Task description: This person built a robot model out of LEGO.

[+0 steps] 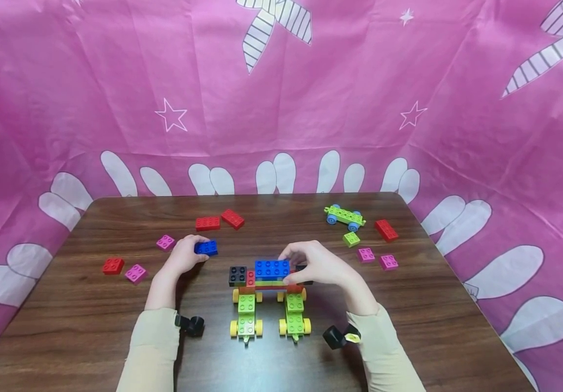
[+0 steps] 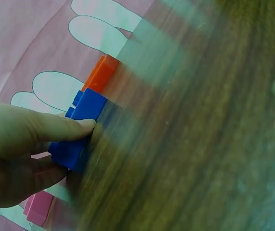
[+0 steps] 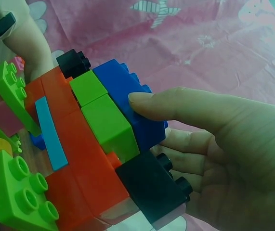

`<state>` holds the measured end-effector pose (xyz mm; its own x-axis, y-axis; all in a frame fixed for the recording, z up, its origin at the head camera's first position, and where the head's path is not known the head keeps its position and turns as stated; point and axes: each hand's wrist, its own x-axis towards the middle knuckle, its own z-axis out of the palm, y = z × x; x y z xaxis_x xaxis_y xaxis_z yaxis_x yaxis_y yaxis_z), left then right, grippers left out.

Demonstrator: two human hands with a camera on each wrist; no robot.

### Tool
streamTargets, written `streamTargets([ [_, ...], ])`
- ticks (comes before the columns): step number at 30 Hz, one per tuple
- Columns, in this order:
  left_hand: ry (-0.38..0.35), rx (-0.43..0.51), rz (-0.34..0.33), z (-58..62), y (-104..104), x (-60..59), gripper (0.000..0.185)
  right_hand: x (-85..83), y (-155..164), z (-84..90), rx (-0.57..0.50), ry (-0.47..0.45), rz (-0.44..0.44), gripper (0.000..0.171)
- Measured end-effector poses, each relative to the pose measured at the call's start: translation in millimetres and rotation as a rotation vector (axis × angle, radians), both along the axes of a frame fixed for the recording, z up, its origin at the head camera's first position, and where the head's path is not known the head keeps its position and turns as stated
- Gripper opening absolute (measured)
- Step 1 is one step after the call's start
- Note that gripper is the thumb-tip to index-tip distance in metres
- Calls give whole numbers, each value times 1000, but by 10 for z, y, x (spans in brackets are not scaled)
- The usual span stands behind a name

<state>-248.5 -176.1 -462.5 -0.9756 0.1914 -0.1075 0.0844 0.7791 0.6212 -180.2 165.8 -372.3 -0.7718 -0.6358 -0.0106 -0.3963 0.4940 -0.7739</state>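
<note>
Nearest cam: two green wheeled bases [image 1: 246, 318] [image 1: 294, 316] w/ yellow wheels, side by side at desk's [image 1: 409, 337] front edge, carrying the build [image 1: 269, 276].
Build: red deck across both bases; green bricks, a blue brick [image 1: 272, 268] on top, black bricks at each end. Sits centre-front of desk.
Right hand: [image 1: 318, 264] grasping the build's right end; thumb [image 3: 176, 108] pressed on the blue brick, fingers curled behind the black brick [image 3: 151, 185].
Left hand: [image 1: 183, 255] clenched round a small blue brick [image 2: 79, 127], thumb on top, brick low at the desk, left of the build. Wrist view blurred.
Step (judged): fetching the next piece while the build is steadied.
Next move (judged): carry the small blue brick over to the build, line studs up, press down w/ right hand bracing so the wheels don't roll.
Count, loose red: 4 – two at back left [image 1: 207, 223] [image 1: 232, 219], one far left [image 1: 113, 265], one at right [image 1: 386, 230].
Count, loose pink: 4 – two left [image 1: 165, 242] [image 1: 136, 273], two right [image 1: 366, 254] [image 1: 388, 262].
Count, loose green: 1 small brick [image 1: 351, 239].
Count, spare base: 1, green w/ blue wheels [image 1: 344, 215], back right.
Backdrop: pink sheet [image 1: 281, 81] w/ stars.
</note>
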Motion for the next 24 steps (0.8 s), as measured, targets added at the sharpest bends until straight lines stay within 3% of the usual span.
streamTargets([
  [5,-9,12,9,39,11,14,43,-5,6,-17,-2,33,12,35],
  [10,-5,57,17,139,30,52,44,4,2,3,12,0,-6,35],
  [24,141,68,-18,696,199,341,50,11,-4,34,12,3,0,34],
])
